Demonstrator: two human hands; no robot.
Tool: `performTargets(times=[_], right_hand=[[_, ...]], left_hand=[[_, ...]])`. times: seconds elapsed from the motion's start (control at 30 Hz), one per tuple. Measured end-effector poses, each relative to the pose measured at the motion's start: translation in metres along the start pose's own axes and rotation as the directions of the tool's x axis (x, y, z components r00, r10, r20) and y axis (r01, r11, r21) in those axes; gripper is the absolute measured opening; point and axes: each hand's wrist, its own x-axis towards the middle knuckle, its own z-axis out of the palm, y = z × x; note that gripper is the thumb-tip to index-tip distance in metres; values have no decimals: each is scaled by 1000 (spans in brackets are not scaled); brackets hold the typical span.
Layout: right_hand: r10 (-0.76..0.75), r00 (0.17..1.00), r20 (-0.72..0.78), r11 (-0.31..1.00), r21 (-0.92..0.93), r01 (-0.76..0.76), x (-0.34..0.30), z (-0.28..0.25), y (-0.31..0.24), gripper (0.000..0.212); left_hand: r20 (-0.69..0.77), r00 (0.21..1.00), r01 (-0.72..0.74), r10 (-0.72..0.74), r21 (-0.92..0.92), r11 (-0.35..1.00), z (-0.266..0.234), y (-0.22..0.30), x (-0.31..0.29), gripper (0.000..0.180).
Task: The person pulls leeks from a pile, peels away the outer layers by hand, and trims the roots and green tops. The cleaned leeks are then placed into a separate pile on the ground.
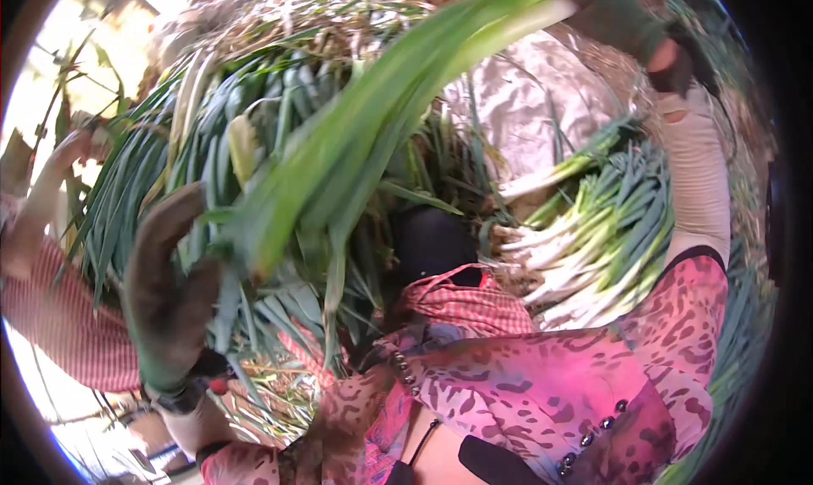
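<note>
My right hand, in a dark green glove, is raised at the upper right and closed around the pale stem end of a bunch of green onions. Its long leaves sweep down and left across the view, blurred by motion. The fingers of this hand are partly cut off at the top edge. My left hand, in a brown and green glove, is at the lower left. Its thumb and fingers are apart beside the leaf tips; whether they touch is unclear.
A large heap of untrimmed green onions lies ahead. White-stemmed green onions lie in a pile at the right, beside a pale sack. Another person's arm and striped clothing are at the far left.
</note>
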Motion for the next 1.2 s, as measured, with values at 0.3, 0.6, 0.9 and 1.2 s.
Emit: performTargets(times=[0.3,0.6,0.9,1.2], right_hand=[[935,327,-141,336,44,-941,-299,-36,140,35],[916,224,332,345,-369,-863,-493,356,104,25],[500,-792,350,-831,-62,-553,-429,569,-56,71],[446,-867,222,-895,85,-438,-448,600,-71,84]], left_hand=[[-304,925,220,-226,-54,974,-21,-65,0,34],[-172,911,389,-376,47,920,56,-143,13,27],[-412,799,564,-437,262,783,49,-146,-2,18],[-572,758,574,-314,357,736,33,-141,23,18]])
